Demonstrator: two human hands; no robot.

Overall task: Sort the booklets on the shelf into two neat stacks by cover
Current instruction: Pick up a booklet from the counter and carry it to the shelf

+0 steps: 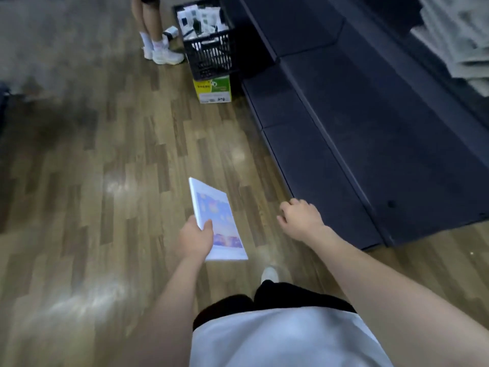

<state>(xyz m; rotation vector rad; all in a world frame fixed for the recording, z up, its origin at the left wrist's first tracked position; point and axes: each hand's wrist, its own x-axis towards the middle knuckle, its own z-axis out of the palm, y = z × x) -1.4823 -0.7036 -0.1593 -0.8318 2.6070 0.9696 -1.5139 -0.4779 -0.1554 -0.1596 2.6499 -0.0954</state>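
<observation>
My left hand [196, 238] grips a thin booklet [217, 221] by its left edge, thumb on the cover. The cover is white-bordered with a pale blue and purple picture, and it faces up over the wooden floor. My right hand [300, 218] hangs beside it, a little to the right, fingers loosely curled and holding nothing. It is close to the front corner of the dark shelf base [344, 144]. Pale stacked booklets [460, 38] show blurred on the shelf at the top right.
A black plastic basket [209, 41] filled with white packets sits on a yellow-green cardboard box [213, 90] at the shelf's far end. Another person's legs and white shoes [158, 49] stand beside it. Wooden floor [105, 168] spreads to the left.
</observation>
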